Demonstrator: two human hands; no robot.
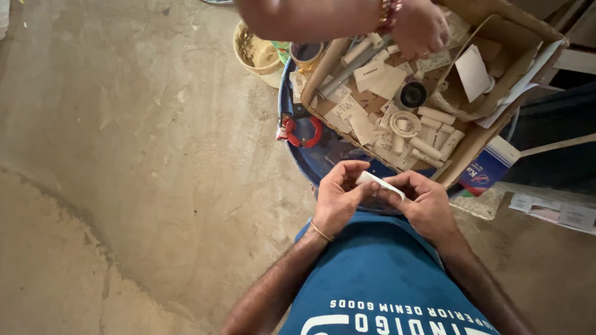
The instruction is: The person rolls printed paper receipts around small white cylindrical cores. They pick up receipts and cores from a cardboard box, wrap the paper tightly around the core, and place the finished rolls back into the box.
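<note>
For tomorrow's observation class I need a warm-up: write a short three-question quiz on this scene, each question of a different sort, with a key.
1. True or false: the left hand and the right hand hold the small white tube together.
2. What reaches into the cardboard box? A) another person's hand B) a broom C) a cat
3. Fill in: the box sits on a ____ drum.

Key: 1 true; 2 A; 3 blue.
</note>
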